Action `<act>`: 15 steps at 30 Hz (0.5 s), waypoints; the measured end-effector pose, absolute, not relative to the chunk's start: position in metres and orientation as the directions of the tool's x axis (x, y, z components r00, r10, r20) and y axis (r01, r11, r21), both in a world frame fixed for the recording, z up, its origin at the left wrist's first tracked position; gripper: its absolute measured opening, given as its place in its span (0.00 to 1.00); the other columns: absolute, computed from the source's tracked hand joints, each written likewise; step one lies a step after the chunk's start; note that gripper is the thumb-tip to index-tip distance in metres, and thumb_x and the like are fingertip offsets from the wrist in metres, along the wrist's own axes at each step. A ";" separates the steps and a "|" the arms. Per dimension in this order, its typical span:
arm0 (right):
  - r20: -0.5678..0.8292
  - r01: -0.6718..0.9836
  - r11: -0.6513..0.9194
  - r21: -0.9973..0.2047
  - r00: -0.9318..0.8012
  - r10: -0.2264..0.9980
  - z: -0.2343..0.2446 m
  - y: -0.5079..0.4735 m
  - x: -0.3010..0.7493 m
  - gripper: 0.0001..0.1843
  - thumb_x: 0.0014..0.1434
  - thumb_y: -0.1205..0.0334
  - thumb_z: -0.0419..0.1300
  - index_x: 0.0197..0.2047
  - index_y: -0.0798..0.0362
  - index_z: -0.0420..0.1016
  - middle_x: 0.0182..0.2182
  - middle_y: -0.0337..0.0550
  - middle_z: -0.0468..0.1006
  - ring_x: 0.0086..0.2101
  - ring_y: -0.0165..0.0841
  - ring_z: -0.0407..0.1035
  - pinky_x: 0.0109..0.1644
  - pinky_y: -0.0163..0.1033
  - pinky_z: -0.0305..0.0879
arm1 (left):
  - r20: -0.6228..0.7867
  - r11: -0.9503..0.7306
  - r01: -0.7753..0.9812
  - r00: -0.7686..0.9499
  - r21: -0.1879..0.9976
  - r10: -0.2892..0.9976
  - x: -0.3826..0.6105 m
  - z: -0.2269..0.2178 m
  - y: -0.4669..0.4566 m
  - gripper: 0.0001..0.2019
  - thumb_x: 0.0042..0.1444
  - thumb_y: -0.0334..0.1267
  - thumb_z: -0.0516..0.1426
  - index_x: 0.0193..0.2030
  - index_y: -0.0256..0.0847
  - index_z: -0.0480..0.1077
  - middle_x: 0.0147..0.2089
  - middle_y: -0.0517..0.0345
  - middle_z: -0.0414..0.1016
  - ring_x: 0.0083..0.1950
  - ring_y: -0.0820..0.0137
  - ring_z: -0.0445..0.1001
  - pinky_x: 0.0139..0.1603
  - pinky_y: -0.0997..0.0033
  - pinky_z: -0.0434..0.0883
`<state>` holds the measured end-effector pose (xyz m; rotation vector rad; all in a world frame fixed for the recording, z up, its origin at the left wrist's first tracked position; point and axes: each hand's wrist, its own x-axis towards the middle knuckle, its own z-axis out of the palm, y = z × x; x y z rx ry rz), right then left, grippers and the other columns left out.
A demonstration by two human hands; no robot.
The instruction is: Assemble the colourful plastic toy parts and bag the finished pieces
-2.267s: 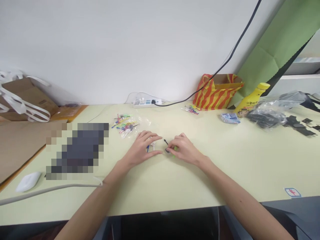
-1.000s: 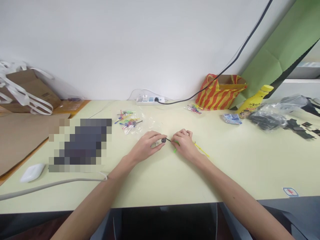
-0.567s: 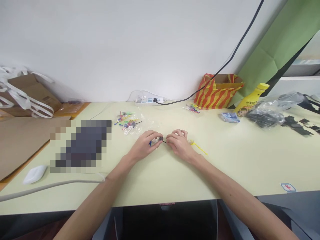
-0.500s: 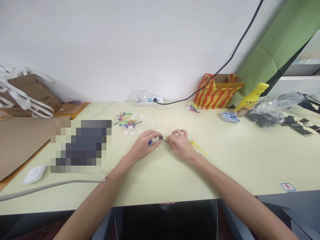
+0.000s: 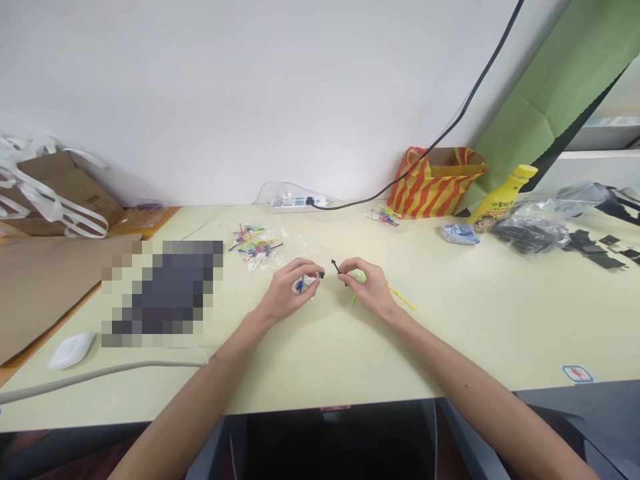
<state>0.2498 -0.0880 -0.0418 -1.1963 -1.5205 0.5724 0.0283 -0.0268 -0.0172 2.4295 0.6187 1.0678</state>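
Note:
Between thumb and forefinger, my left hand [image 5: 290, 288] pinches a small black piece [image 5: 321, 275], too small to name further. Just apart from it on the right, my right hand [image 5: 367, 287] grips a thin black stick with an arrow-shaped tip [image 5: 335, 267], which points up and left. Behind my left fingers lies a small blue piece [image 5: 301, 285] with something whitish beside it. A light green plastic piece [image 5: 353, 301] shows under my right hand, partly covered. Past my right wrist, a yellow plastic stick [image 5: 401, 297] lies on the table.
Small colourful plastic parts [image 5: 257, 249] lie on clear bags at the back left, with another bundle [image 5: 383, 217] near the striped bag [image 5: 435, 187]. A power strip [image 5: 297, 202] sits against the wall. A yellow bottle [image 5: 503, 200] stands right; a white case [image 5: 71, 351] lies left.
My hands have come slightly apart. The black stick in my right hand has turned its tip upward, away from the piece in my left hand. The light green piece has come into view.

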 end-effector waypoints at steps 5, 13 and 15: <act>0.379 0.272 0.348 -0.897 0.068 0.923 -0.039 -0.088 0.250 0.10 0.60 0.56 0.65 0.44 0.51 0.79 0.39 0.44 0.81 0.41 0.37 0.76 0.47 0.43 0.70 | 0.487 -0.685 0.140 0.603 0.715 0.632 0.035 -0.017 -0.033 0.09 0.64 0.33 0.58 0.48 0.43 0.77 0.48 0.49 0.77 0.49 0.66 0.78 0.48 0.66 0.77; 0.307 0.136 0.300 -0.944 0.037 0.951 -0.035 -0.086 0.251 0.11 0.53 0.52 0.72 0.32 0.50 0.81 0.31 0.42 0.80 0.35 0.35 0.72 0.45 0.43 0.68 | 0.401 -0.469 -0.042 0.589 0.882 0.702 0.039 -0.022 -0.034 0.11 0.61 0.41 0.63 0.48 0.40 0.78 0.49 0.47 0.74 0.50 0.64 0.78 0.49 0.64 0.80; 0.258 0.039 0.257 -0.966 0.029 0.966 -0.037 -0.086 0.251 0.11 0.51 0.53 0.73 0.32 0.50 0.83 0.31 0.42 0.82 0.35 0.35 0.73 0.45 0.43 0.69 | 0.364 -0.415 -0.052 0.588 0.908 0.722 0.039 -0.023 -0.033 0.12 0.59 0.41 0.65 0.47 0.40 0.78 0.50 0.47 0.75 0.49 0.64 0.78 0.50 0.64 0.80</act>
